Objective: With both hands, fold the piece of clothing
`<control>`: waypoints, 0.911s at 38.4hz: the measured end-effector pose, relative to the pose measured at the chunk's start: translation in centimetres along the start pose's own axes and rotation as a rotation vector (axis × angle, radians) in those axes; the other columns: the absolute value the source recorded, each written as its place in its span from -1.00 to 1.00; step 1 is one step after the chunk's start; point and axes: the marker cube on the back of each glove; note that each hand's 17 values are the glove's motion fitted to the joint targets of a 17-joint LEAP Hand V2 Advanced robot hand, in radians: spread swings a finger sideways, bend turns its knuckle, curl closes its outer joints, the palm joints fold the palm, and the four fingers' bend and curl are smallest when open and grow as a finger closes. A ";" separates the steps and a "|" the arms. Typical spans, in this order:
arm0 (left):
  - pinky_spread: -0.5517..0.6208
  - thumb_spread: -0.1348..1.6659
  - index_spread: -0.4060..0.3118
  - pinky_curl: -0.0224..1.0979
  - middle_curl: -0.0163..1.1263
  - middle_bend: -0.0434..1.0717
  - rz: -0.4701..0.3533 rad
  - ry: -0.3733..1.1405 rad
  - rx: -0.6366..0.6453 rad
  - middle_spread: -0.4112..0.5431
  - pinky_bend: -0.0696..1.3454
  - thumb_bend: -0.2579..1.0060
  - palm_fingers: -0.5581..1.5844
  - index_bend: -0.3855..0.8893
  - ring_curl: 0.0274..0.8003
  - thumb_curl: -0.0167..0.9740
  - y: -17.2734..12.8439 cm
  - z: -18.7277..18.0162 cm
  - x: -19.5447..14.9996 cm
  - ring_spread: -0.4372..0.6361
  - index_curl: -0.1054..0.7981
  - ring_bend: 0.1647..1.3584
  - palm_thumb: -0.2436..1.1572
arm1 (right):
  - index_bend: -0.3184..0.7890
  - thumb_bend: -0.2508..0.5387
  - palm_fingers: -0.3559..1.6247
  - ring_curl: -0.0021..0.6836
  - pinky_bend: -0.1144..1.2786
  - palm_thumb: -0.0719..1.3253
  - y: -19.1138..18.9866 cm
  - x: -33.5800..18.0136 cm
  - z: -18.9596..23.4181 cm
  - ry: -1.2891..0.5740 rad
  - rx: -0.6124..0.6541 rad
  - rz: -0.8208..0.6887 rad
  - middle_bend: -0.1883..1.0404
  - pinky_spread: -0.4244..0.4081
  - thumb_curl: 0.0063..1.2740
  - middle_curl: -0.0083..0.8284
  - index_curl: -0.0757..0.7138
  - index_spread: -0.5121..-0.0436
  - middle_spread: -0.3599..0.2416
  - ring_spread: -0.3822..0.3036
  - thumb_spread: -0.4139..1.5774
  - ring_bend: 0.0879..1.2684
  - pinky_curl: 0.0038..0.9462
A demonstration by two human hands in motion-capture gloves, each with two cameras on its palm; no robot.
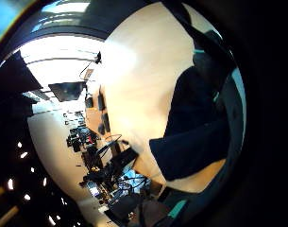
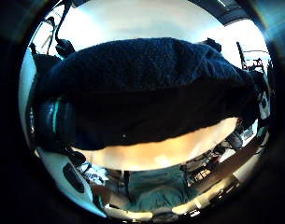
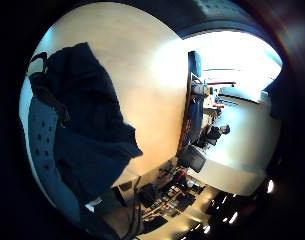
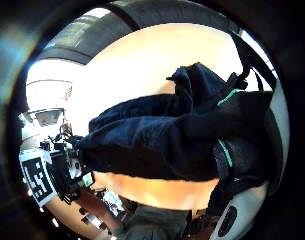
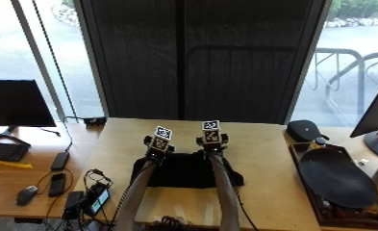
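Both hands, left [image 5: 157, 144] and right [image 5: 212, 141], sit at the garment's [image 5: 187, 169] far edge; I cannot tell either grip. Uneven lifting risks a crooked fold on the tabletop [image 5: 265, 159].

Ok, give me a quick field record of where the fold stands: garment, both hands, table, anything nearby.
garment: dark cloth lying on the table, bunched into a compact shape under the forearms
left hand: at the garment's far edge; grip cannot be told
right hand: at the far edge beside the left; grip cannot be told
table: light wood, garment near the person's side
nearby: black oval dish to the right; phone and mouse on the left desk
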 end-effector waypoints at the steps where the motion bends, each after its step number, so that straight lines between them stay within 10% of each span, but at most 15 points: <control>1: -0.12 0.52 -0.71 -0.66 -0.04 0.12 0.048 0.055 0.020 -0.86 -0.79 -0.60 0.54 -0.01 0.00 -0.25 -0.3 0.5 0.9 -0.85 0.32 -0.18 0.39 | -0.18 -0.36 0.65 0.30 -0.02 0.51 -0.6 0.2 0.4 0.025 0.026 0.040 0.08 -0.81 -0.45 0.15 0.00 -0.14 -0.61 -0.62 0.56 0.07 -0.22; 5: -0.07 0.57 -0.70 -0.69 -0.03 0.12 0.192 0.230 0.004 -0.85 -0.78 -0.59 0.52 -0.01 0.00 -0.26 0.3 2.4 3.7 -0.83 0.34 -0.21 0.41 | -0.18 -0.39 0.65 0.30 -0.02 0.50 -1.4 0.7 2.5 0.113 0.039 0.126 0.08 -0.80 -0.46 0.16 0.01 -0.15 -0.62 -0.62 0.56 0.05 -0.22; 16: -0.03 0.64 -0.70 -0.75 -0.02 0.10 0.188 0.269 -0.023 -0.84 -0.76 -0.60 0.52 -0.04 0.01 -0.31 0.8 5.2 4.8 -0.81 0.37 -0.26 0.43 | -0.17 -0.42 0.67 0.32 -0.02 0.47 -2.4 0.6 5.3 0.106 0.098 0.115 0.03 -0.83 -0.47 0.14 0.03 -0.18 -0.63 -0.63 0.53 0.07 -0.21; 28: 0.06 0.65 -0.41 -0.64 -0.01 0.01 0.000 0.177 0.199 -0.74 -0.57 -0.61 0.24 -0.36 0.08 -0.34 2.5 3.0 -1.8 -0.70 0.13 -0.22 0.42 | -0.22 -0.40 0.39 0.21 0.05 0.50 0.4 5.8 1.2 -0.051 0.531 0.210 -0.28 -0.68 -0.41 0.03 0.01 -0.25 -0.69 -0.73 0.48 -0.16 -0.19; 35: 0.22 0.60 -0.26 -0.59 -0.07 -0.13 -0.012 0.480 0.367 -0.63 -0.55 -0.65 0.09 -0.34 0.06 -0.35 3.4 6.1 -0.6 -0.54 -0.02 -0.19 0.32 | -0.23 -0.38 0.18 0.14 0.01 0.55 5.0 11.1 6.2 -0.439 0.429 0.288 -0.43 -0.45 -0.36 -0.02 -0.01 -0.25 -0.53 -0.63 0.49 -0.34 -0.18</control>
